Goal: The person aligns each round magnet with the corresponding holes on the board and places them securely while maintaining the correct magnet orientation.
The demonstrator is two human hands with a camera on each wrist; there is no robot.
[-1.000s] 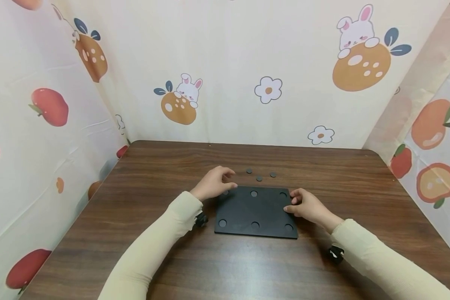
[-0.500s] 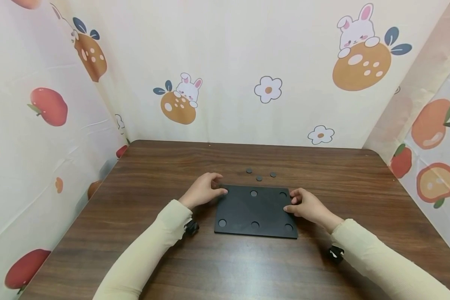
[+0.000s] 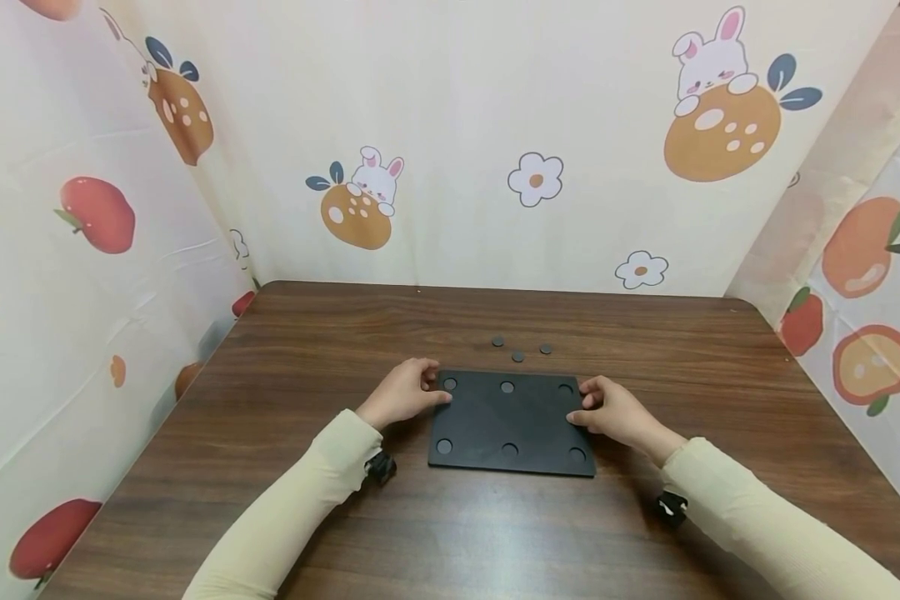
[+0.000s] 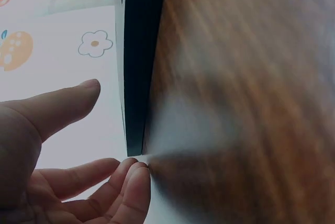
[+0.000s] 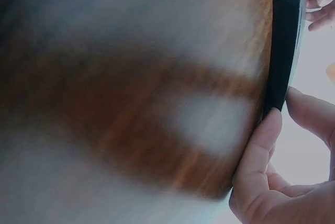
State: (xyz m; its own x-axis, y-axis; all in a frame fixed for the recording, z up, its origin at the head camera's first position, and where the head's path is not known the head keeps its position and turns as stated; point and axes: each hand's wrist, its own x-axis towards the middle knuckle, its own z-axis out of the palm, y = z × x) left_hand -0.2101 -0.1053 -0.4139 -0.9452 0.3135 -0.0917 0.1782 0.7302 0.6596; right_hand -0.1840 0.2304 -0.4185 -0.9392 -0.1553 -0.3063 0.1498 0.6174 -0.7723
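A flat black board (image 3: pixel 506 423) with several round recesses lies on the wooden table. At its right edge, my right hand (image 3: pixel 618 414) grips the board, thumb on the upper face and index finger against the side, as the right wrist view shows. My left hand (image 3: pixel 403 392) is at the board's far left corner, its thumb (image 4: pixel 78 106) over the upper face but apart from it. In the left wrist view, its bent fingertips (image 4: pixel 137 179) come right up to the corner. Neither hand holds anything else.
Beyond the board's far edge lie three small dark discs (image 3: pixel 518 357). Curtains (image 3: pixel 450 167) printed with rabbits, fruit and flowers stand behind the table (image 3: pixel 330 333) and along both sides.
My left hand has moved left off the board's top, then slightly nearer, uncovering the far left recess. My right hand, the board and the discs have stayed in place.
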